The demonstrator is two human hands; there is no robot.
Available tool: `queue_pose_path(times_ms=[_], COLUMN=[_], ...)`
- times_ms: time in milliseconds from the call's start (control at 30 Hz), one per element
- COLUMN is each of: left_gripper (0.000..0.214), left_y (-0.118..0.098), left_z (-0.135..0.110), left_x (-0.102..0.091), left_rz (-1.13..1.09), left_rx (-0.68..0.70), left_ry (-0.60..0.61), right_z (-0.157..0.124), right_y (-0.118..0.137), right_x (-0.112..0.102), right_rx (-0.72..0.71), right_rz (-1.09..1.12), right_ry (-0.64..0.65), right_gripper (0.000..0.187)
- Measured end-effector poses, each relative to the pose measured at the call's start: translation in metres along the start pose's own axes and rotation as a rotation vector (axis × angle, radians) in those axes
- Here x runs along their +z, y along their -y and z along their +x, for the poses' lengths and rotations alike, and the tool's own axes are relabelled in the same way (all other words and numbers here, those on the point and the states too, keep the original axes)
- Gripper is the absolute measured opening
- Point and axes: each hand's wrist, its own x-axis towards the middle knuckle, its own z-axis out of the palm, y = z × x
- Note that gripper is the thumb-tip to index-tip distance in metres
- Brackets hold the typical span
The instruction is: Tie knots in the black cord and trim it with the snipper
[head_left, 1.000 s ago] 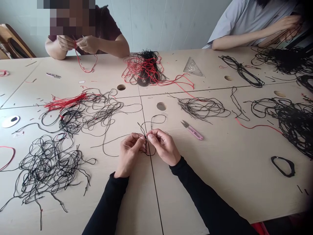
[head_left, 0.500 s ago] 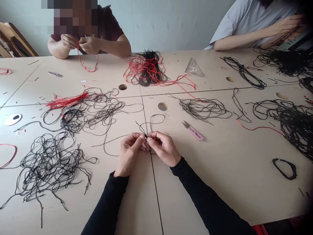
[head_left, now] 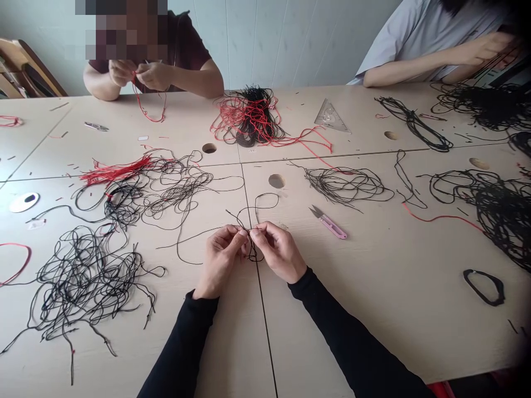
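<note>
My left hand [head_left: 219, 258] and my right hand [head_left: 279, 249] meet at the middle of the wooden table [head_left: 373, 287], fingertips pinched together on a thin black cord [head_left: 265, 198]. The cord loops away from my fingers toward a round hole in the table, and a small loop of it hangs between my hands. Both arms wear black sleeves.
Tangles of black cord [head_left: 83, 276] lie left, with red strands [head_left: 112, 171] behind. Pink thread snips [head_left: 329, 222] sit right of my hands. A black cord ring [head_left: 484, 286] lies far right. A red-and-black pile [head_left: 251, 116], a clear set square [head_left: 329, 115] and two other people working cords are across the table.
My fingers shifted slightly on the black cord; the small loop between my hands changed shape. My hands stayed in the same place.
</note>
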Motion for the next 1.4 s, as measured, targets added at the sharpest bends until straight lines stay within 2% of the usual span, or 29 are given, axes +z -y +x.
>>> queue_pose_path(times_ms=[133,367,700,967,1200,1400], left_gripper=[0.02,0.019,0.025,0.025,0.026,0.022], left_y=[0.0009,-0.0023,-0.0058,-0.0024,0.0025,-0.0028], left_z=[0.0,-0.0012,-0.0009,-0.0012,-0.0005,-0.0023], left_x=[0.0007,0.0015,0.0024,0.0018,0.0018,0.0036], left_rz=[0.013,-0.039,-0.065,-0.047,-0.044,-0.001], left_rx=[-0.008,-0.022,-0.047,-0.014,0.052,0.022], left_ry=[-0.004,0.012,0.023,0.024,-0.058,0.008], right_z=[-0.0002,-0.0008,-0.0004,-0.0003,-0.0036,-0.0027], right_y=[-0.0012,0.0026,-0.0027,-0.0008,0.002,0.0026], right_x=[-0.0008,0.0006,0.0011,-0.0006,0.0013,0.0007], right_rx=[-0.037,-0.044,0.01,-0.002,0.005,0.011], right_rz=[-0.042,-0.036,-0.003,0.042,0.019,0.044], right_ry=[-0.068,-0.021,-0.075,-0.078,-0.043,-0.051], right_gripper=[0.023,0.023,0.029,0.025,0.024,0.026])
